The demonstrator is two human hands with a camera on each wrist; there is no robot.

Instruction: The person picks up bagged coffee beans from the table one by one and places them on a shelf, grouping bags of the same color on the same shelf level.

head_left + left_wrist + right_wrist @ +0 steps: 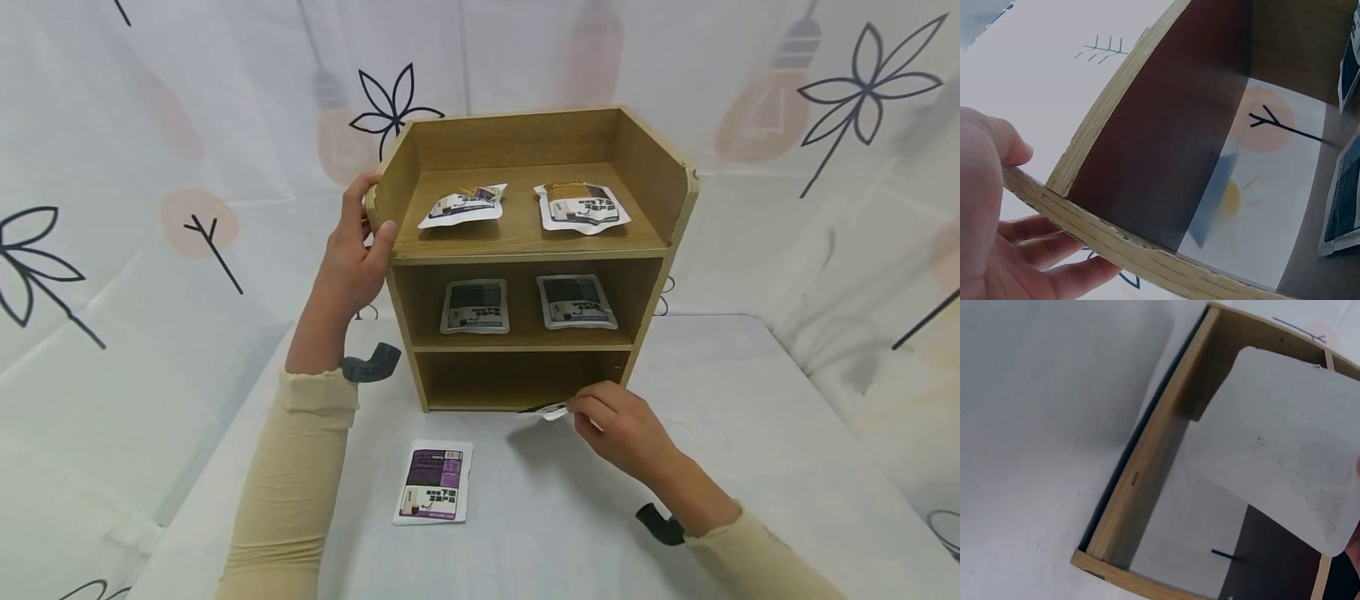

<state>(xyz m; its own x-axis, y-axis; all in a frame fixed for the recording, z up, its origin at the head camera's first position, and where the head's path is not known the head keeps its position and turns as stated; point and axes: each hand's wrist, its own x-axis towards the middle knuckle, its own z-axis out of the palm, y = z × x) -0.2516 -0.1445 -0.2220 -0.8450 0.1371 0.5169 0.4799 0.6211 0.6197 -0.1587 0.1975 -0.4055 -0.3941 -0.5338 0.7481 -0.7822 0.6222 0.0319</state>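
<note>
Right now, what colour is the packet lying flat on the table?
Purple and white, with dark print; the packet shows best in the head view.

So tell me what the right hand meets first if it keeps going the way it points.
Probably nothing at once: the right hand, pinching a packet, points into the wooden shelf's bare bottom compartment. The back would come first, though depth is unclear.

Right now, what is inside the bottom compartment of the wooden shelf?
The bottom compartment looks empty. The right hand holds a packet at its front edge; the corners behind are in shadow.
</note>
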